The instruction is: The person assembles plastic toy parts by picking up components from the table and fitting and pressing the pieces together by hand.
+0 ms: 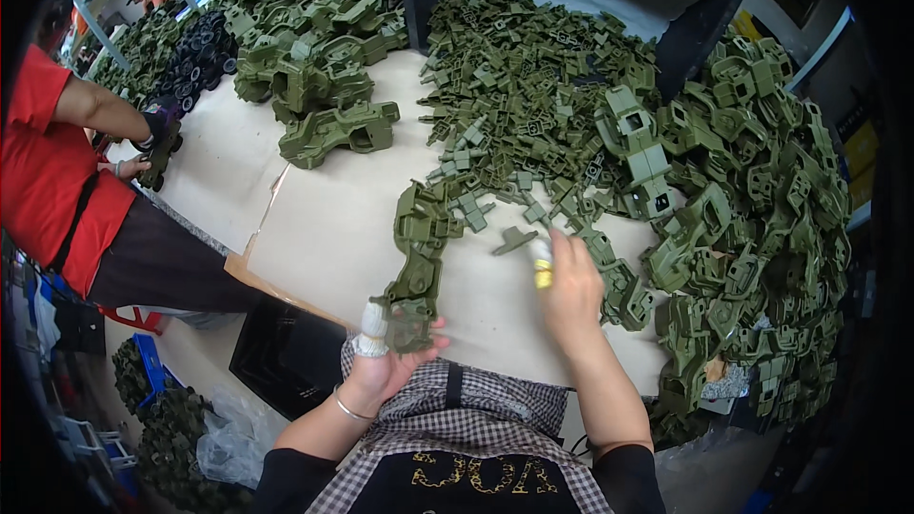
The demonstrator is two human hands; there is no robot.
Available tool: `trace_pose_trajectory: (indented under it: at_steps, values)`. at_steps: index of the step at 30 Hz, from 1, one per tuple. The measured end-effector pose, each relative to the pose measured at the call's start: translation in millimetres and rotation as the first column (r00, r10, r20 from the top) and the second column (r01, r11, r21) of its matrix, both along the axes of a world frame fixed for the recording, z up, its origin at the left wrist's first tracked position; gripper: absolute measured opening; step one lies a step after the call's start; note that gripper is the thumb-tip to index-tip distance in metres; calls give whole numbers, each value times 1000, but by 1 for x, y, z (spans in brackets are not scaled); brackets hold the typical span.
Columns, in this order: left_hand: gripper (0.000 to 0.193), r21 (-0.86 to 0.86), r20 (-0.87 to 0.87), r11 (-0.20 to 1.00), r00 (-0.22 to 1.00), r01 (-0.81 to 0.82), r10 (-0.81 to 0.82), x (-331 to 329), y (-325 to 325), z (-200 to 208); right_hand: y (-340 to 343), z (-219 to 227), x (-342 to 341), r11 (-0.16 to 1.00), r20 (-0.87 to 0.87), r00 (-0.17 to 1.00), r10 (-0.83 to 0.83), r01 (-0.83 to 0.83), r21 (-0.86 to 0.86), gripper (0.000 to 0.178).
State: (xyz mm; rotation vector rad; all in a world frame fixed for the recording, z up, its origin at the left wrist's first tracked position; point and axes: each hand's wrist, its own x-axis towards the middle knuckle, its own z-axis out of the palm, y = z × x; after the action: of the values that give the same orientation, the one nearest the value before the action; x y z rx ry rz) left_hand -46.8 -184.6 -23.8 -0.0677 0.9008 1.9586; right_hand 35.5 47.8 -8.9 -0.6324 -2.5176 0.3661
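Honestly, left hand (386, 373) holds the green car body (419, 276) by its 6 o'clock end, so it could tip; can't tell whether right hand (573, 290) grips anything.

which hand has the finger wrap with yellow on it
The right hand, close to a small green piece: its two-tone wrap shows yellow. The left hand, holding a green plastic part, has only a white wrap.
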Motion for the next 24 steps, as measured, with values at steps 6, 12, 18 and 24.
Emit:
trace_pose_trajectory:
  at_steps: [6,12,18,24]
  values:
    - [58,-7,-64,1000,998,10,-10,13,12,1,8,-34,-24,994,238,970,-51,27,102,39]
    - [64,-84,-104,993,991,-87,78,15,11,3,17,-32,-31,964,58,985,-161,145,221,23]
    - [66,-59,-154,995,986,-76,67,12,15,5,13,-22,-6,996,63,994,-88,90,-23,26]
    - [65,-56,-225,996,973,-66,52,8,19,6,-32,36,45,723,-377,897,229,-417,-551,30]
